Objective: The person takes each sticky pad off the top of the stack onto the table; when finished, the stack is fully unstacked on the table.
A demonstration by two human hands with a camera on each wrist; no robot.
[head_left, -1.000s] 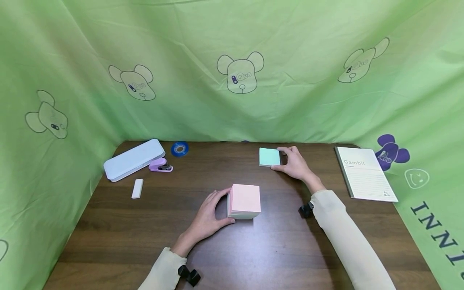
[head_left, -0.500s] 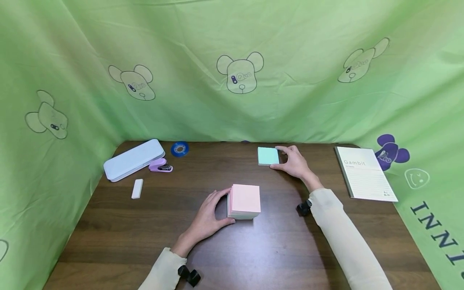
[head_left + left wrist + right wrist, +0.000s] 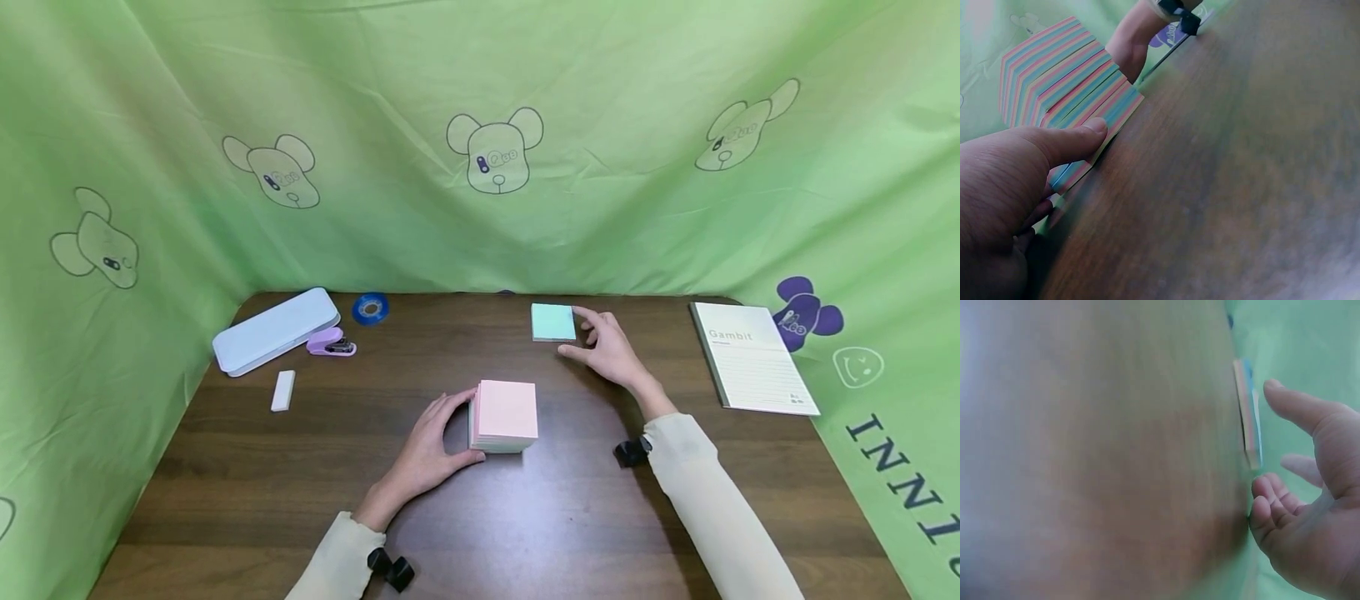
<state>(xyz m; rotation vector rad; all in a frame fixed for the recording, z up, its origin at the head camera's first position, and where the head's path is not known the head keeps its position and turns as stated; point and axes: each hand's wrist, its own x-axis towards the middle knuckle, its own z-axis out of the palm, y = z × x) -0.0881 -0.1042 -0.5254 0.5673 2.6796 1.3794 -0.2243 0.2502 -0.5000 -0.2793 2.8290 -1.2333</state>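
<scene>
A tall stack of sticky notes (image 3: 507, 412), pink on top, stands on the table in the middle of the head view. My left hand (image 3: 423, 454) grips it from the left, thumb on the near side and fingers at the far side. Pink, blue and yellow layers of the stack (image 3: 1072, 75) show in the left wrist view, the thumb pressed near its base. Farther back lies a thin teal sticky note pad (image 3: 553, 322). My right hand (image 3: 609, 350) is just right of that pad, thumb and fingers spread with nothing between them; the right wrist view shows the pad (image 3: 1249, 412) edge-on, apart from the thumb.
At the back left lie a pale blue pencil case (image 3: 277, 333), a purple stapler (image 3: 330, 342), blue tape (image 3: 371, 308) and a white eraser (image 3: 282, 391). A notebook (image 3: 753, 358) lies at the right edge. Green cloth (image 3: 375, 225) hangs behind the table.
My right hand slid the teal pad slightly left, then let go and drew back a little, its thumb coming off the pad. My left hand has stayed at the stack.
</scene>
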